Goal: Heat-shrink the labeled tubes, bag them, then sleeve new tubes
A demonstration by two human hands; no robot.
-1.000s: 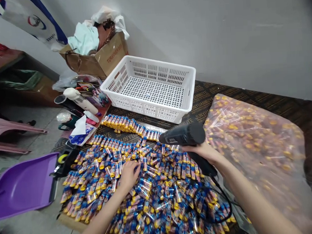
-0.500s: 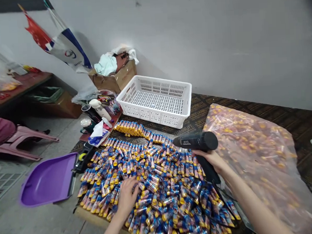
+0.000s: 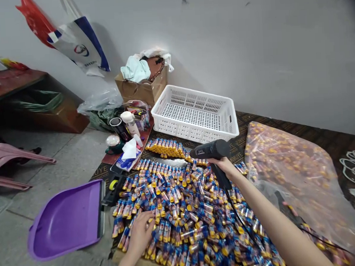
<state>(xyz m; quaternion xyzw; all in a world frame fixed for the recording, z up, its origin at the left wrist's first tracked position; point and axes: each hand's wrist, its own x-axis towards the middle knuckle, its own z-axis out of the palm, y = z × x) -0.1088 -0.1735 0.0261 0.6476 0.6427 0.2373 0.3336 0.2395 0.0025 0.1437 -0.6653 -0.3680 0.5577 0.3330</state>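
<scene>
The fingers of the right hand (image 3: 222, 166) are wrapped around the handle of a black blower gun (image 3: 209, 149), which is held just in front of the white crate (image 3: 180, 129); by this grip the barrel is left uncovered and roughly level above the tubes, its nozzle turned leftward. The fingers of the left hand (image 3: 140, 232), farther out in front of the crate and toward its left, are bent down among the small tubes (image 3: 174, 190), probably to steady or sort them; whether one is pinched cannot be told. The tubes, blue at one end and yellow at the other, are spread thickly in front of the crate. Nearest to it, some are stacked (image 3: 166, 145) side by side, presumably because they lie steadier that way. The blower's cord (image 3: 236, 211) is trailed over the tubes, away from the crate. To the right of the crate a clear bag (image 3: 288, 159) of yellow-ended pieces is laid flat, perhaps so that its load is spread. To the crate's left, a white bottle (image 3: 129, 121) and a tissue pack (image 3: 127, 163) are kept, seemingly aside from the tubes; a purple dustpan (image 3: 69, 218) is seen farther out, front-left of the crate. A cardboard box (image 3: 157, 86) is placed behind the crate's left end.
</scene>
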